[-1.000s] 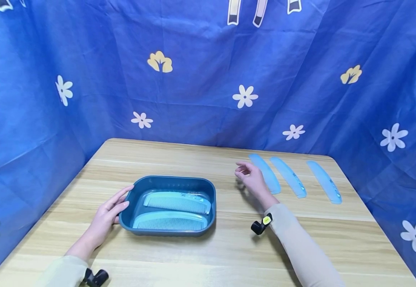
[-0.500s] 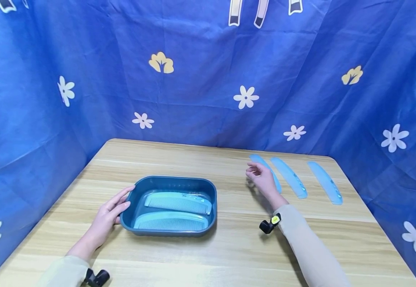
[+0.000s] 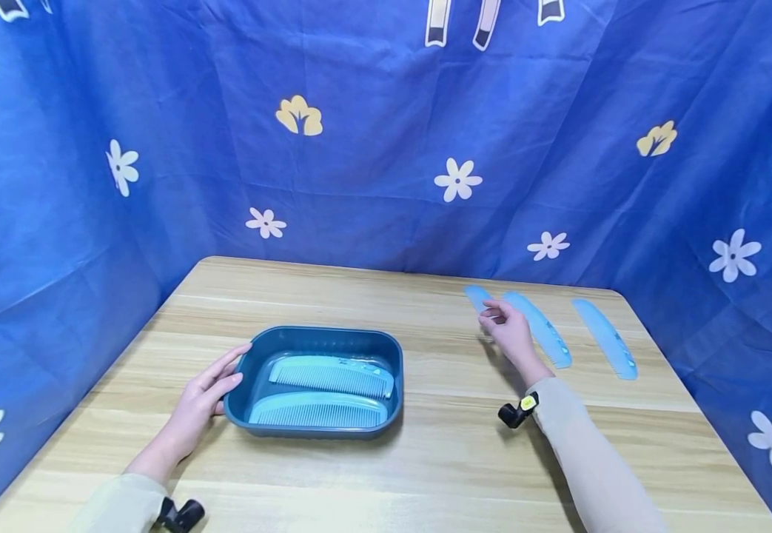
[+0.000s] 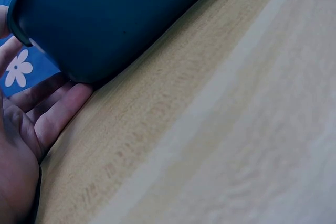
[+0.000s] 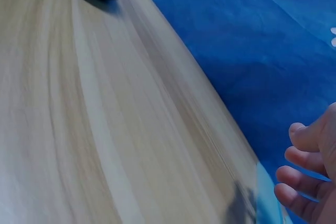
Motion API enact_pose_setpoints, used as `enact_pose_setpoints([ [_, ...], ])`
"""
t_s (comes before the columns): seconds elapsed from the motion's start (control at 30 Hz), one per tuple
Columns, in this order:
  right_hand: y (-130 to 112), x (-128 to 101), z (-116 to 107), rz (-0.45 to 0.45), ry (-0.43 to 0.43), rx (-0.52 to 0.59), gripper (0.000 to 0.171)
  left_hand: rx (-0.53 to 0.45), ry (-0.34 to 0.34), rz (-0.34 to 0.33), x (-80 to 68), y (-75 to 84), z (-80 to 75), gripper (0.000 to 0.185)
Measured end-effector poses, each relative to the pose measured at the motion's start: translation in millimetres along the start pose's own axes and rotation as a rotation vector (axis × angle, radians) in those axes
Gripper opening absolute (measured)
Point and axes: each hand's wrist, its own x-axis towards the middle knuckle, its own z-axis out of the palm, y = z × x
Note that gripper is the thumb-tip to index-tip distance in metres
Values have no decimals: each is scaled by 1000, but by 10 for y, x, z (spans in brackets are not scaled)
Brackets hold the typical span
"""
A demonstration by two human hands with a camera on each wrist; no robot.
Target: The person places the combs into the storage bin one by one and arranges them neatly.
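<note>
On the wooden table point(image 3: 425, 474) sits one dark blue tray point(image 3: 394, 355), its long axis running nine to three o'clock, with two combs point(image 3: 329, 376) inside lying the same way. The left hand point(image 3: 206, 396) rests released against its nine o'clock wall; the left wrist view alone shows fingers point(image 4: 52, 111) straight against it. Three loose combs point(image 3: 604, 337) at two o'clock point eleven to five. The right hand point(image 3: 508, 329) hovers relaxed over the nearest, grasping nothing.

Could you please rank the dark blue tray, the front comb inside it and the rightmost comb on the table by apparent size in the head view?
1. dark blue tray
2. front comb
3. rightmost comb, though it lies farther from the camera, so its true size may match.
</note>
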Motion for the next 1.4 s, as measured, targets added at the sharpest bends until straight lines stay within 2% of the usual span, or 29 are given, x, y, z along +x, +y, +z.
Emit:
enact_pose_setpoints([
  [0.3, 116, 43, -81, 37, 36, -30, 37, -1, 5, -5, 6, -18, -7, 48],
  [0.5, 197, 81, -123, 74, 68, -88, 40, -3, 6, -12, 9, -36, -17, 48],
  [0.73, 254, 117, -144, 130, 39, -157, 44, 9, 12, -14, 10, -52, -16, 48],
  [0.97, 295, 161, -117, 146, 14, -278, 44, 8, 15, -22, 11, -54, -7, 48],
  [1.2, 316, 195, -73, 164, 37, -307, 44, 16, 21, -1, 8, -29, 4, 48],
  [1.4, 287, 213, -31, 177, 60, -390, 51, 4, 18, -1, 8, -36, 0, 48],
])
